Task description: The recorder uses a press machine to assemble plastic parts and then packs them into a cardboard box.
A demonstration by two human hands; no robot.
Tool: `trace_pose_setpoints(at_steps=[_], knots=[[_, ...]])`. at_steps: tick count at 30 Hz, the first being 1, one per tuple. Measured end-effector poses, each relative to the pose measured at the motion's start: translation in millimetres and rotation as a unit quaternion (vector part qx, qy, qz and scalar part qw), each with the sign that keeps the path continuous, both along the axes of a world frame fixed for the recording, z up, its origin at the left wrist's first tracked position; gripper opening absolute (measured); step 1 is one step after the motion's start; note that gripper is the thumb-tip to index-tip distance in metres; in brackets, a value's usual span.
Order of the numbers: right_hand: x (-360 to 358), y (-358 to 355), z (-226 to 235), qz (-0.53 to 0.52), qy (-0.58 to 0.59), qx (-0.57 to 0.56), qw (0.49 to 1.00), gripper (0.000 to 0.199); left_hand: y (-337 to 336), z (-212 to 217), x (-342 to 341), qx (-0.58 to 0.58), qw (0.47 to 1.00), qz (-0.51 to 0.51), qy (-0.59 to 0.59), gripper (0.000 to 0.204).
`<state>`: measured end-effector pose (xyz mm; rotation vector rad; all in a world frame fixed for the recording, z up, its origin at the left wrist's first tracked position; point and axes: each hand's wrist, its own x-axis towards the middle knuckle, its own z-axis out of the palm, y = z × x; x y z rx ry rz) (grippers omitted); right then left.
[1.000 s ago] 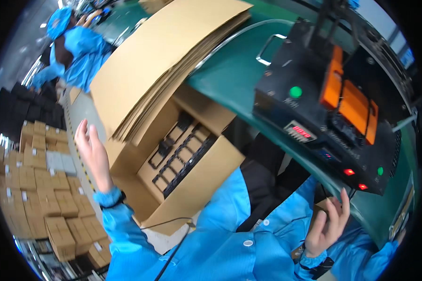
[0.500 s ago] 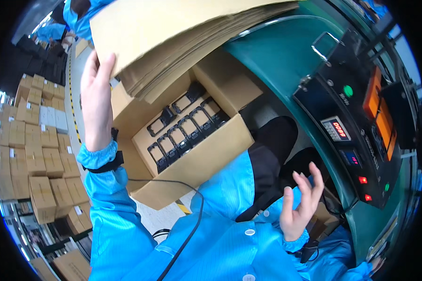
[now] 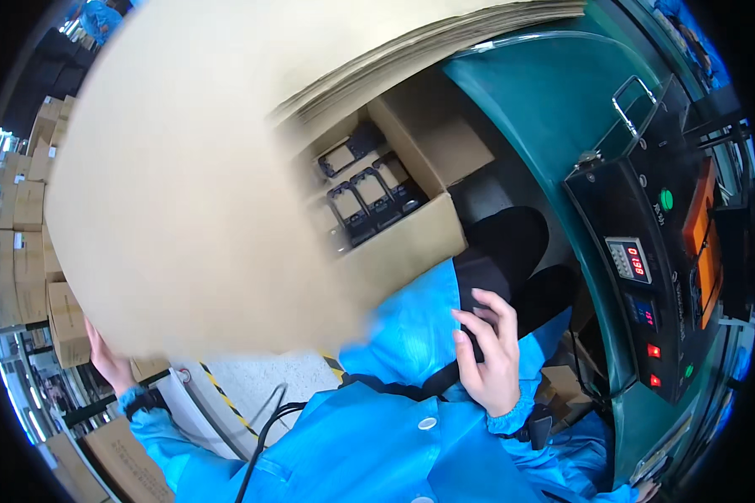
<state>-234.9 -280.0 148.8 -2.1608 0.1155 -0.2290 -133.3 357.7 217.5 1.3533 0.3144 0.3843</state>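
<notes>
A large flat cardboard sheet [image 3: 193,176], blurred with motion, fills the upper left of the view. My left hand [image 3: 107,362] grips its lower left edge, mostly hidden behind it. Behind the sheet lies a stack of more flat cardboard sheets [image 3: 428,42]. Under that stack stands an open cardboard box [image 3: 411,243] with several black devices [image 3: 365,197] in rows inside. My right hand [image 3: 488,352] rests on my lap in front of my blue coat, fingers loosely spread and holding nothing.
A black control box [image 3: 646,251] with red number displays, a green button and red lights sits on the green machine table [image 3: 554,101] at right. Stacked small cardboard boxes [image 3: 25,251] line the left edge. A black cable [image 3: 264,432] hangs by my coat.
My left hand has pulled one cardboard sheet off the stack, swinging it down and toward me so it now covers most of the left. My right hand has dropped a little toward my lap.
</notes>
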Motion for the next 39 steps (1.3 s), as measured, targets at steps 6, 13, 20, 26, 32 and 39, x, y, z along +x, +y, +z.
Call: trace_pose_setpoints(at_steps=[6, 13, 20, 26, 32, 39], knots=[[-0.4, 7.5, -23.6, 0.123, 0.03, 0.015, 0.992, 0.024, 84.8, -48.9, -207.0, 0.096, 0.973, 0.091, 0.187, 0.057], [-4.7, 11.9, -42.2, 0.144, 0.032, 0.02, 0.989, 0.021, -53.7, -136.2, -131.7, -0.009, 0.978, 0.097, 0.187, 0.052], [-19.9, 3.9, -54.4, 0.105, 0.044, 0.016, 0.993, 0.02, -144.4, -102.8, -28.4, 0.121, 0.97, 0.087, 0.193, 0.051], [-27.6, -0.1, -62.2, 0.052, 0.045, 0.034, 0.997, 0.021, -70.1, -79.7, -31.3, 0.1, 0.978, 0.044, 0.175, 0.053], [-32.7, -4.1, -68.5, 0.047, 0.049, 0.045, 0.997, 0.02, -86.9, -92.9, -25.5, 0.129, 0.971, 0.058, 0.191, 0.051], [-33.8, -9.2, -65.9, 0.04, 0.063, 0.03, 0.997, 0.021, -152.6, -101.4, 2.1, 0.215, 0.961, 0.051, 0.167, 0.047]])
